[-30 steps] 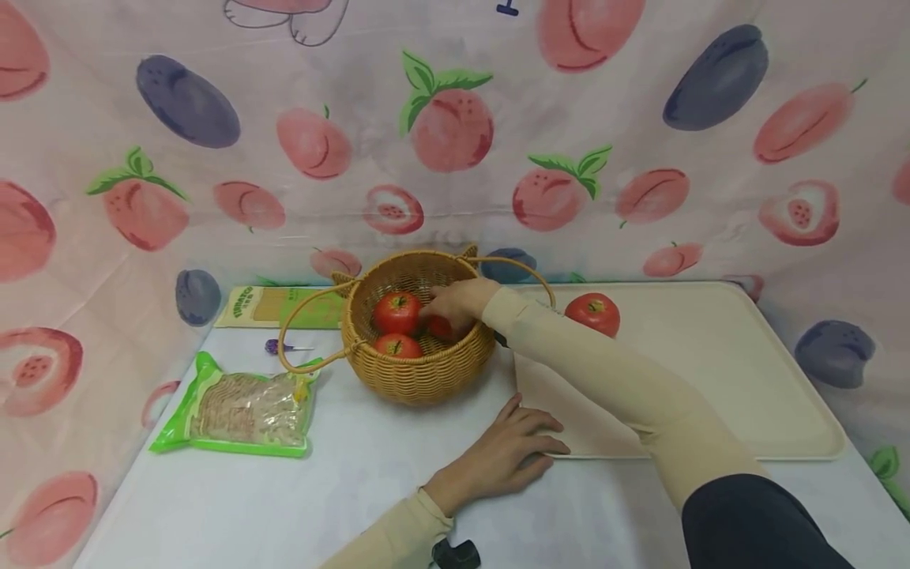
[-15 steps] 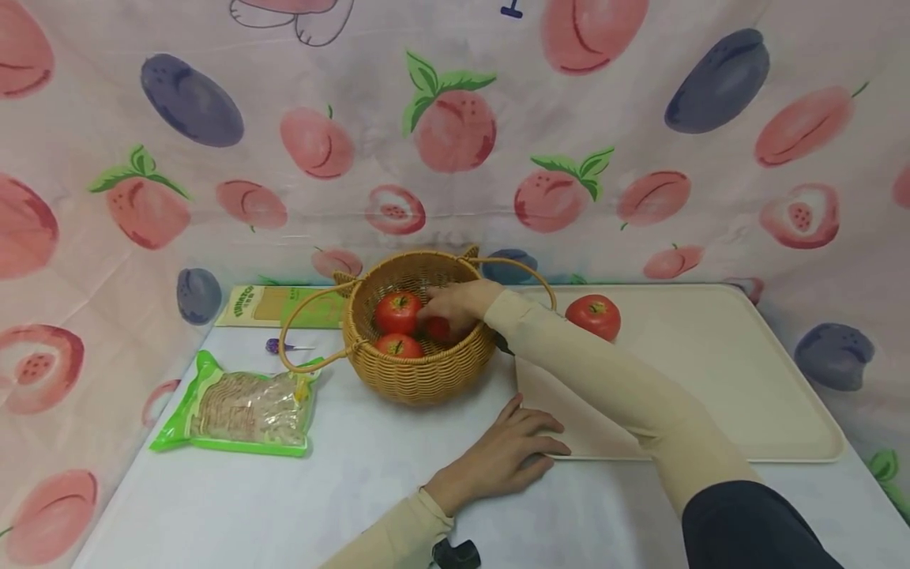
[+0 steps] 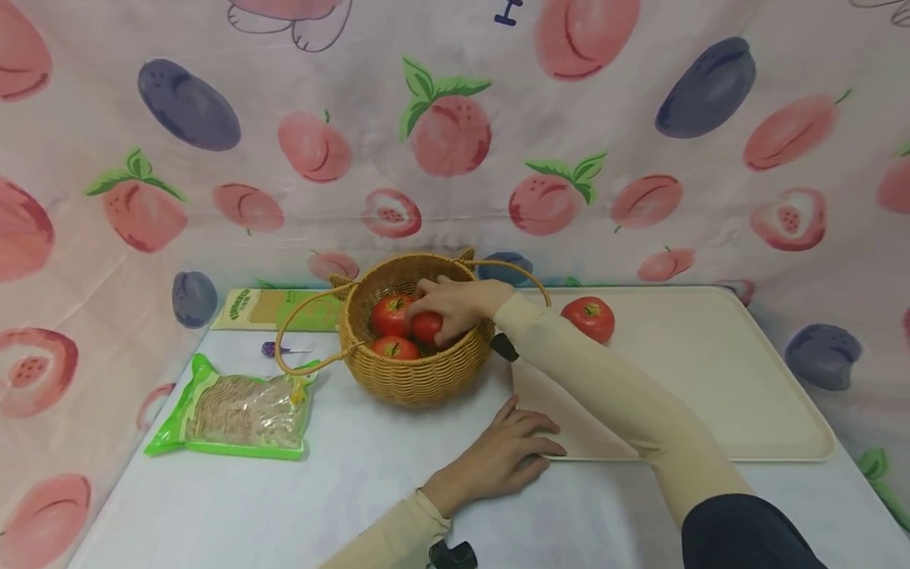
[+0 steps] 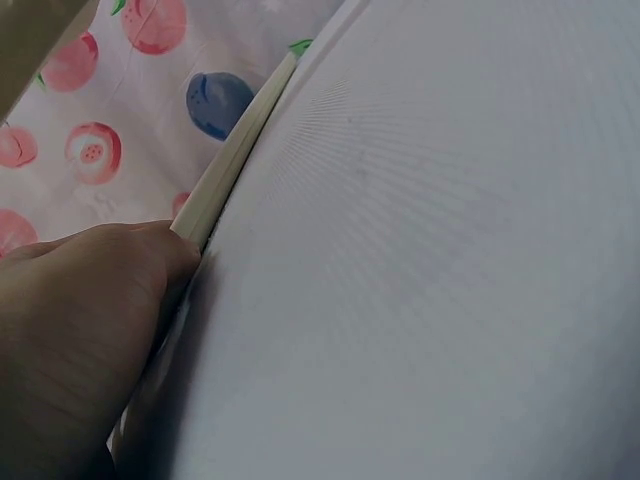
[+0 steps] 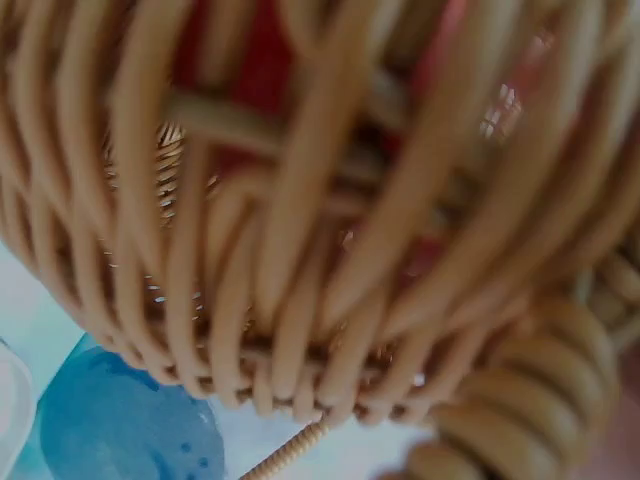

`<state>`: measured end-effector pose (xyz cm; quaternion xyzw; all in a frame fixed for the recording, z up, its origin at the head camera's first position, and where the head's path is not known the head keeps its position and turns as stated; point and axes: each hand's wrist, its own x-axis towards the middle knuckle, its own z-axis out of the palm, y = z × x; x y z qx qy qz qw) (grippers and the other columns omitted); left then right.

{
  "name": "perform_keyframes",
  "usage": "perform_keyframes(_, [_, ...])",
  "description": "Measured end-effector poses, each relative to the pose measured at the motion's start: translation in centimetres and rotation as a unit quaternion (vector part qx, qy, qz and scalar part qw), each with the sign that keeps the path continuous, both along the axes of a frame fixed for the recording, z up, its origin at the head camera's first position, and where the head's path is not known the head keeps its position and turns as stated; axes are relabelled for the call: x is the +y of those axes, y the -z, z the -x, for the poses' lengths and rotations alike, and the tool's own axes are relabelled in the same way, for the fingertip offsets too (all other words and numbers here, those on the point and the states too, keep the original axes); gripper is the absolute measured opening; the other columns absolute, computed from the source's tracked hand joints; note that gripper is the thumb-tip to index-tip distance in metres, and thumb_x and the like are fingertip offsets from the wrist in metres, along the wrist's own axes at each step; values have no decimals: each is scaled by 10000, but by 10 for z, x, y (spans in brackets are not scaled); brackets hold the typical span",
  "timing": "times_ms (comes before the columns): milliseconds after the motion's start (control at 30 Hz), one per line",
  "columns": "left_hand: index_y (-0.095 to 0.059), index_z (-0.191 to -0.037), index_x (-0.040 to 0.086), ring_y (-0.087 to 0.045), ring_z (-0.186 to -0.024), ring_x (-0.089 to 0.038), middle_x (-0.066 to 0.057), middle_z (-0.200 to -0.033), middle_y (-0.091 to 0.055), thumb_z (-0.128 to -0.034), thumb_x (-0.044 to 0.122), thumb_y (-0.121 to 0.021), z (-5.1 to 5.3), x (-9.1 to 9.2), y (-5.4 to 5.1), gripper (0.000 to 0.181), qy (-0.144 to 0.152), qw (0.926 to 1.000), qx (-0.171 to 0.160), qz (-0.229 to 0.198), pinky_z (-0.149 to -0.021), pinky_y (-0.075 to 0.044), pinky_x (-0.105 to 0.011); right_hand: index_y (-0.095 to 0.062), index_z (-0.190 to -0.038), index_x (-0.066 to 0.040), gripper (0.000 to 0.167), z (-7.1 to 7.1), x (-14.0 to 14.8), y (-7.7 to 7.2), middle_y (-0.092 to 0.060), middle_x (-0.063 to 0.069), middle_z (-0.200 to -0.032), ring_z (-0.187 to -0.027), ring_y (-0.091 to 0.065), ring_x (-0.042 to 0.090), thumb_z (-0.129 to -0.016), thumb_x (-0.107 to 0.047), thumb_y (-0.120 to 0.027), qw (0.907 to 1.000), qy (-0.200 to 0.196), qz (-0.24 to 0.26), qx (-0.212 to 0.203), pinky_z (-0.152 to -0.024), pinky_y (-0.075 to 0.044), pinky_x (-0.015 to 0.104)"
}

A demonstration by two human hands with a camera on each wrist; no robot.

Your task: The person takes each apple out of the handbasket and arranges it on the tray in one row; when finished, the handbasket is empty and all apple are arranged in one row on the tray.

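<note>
Apparently part-done: one tomato (image 3: 588,318) on tray (image 3: 711,387), two tomatoes (image 3: 391,315) loose in basket (image 3: 419,383), third tomato (image 3: 426,326) grasped there by right hand (image 3: 464,307), left hand (image 3: 501,454) relaxed at tray edge.

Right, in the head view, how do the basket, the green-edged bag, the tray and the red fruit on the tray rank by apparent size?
Largest to smallest:
1. Tray, though partly covered
2. Basket, handles included
3. Green-edged bag
4. Red fruit on the tray, clearly smallest
</note>
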<state>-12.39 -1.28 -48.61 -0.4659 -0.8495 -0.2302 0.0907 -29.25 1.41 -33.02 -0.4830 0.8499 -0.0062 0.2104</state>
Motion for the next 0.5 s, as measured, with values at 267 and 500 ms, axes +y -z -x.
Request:
perform_keyframes(267, [-642,-1162,296,-444,-1266,-103,62,-1270,-544,-939,252,-555,-1,-1,-1,244,32,10000,-33,-81,-1150,-218,-548,-532,-1279,-366,505,-2,13,-6,-375,-8,-1305,-1147,-367,214,-793,-262,-624,9934,168,1090,-307,-887,-444,361])
perform_keyframes(500, [-646,-1156,297,-451,-1257,-104,59,-1267,-546,-934,249,-559,0,0,0,243,43,10000,15,-80,-1148,-223,-548,-546,-1270,-327,506,0,24,-7,-364,6,-1311,-1164,-380,211,-774,-255,-608,9845,230,1701,-370,-914,-442,363])
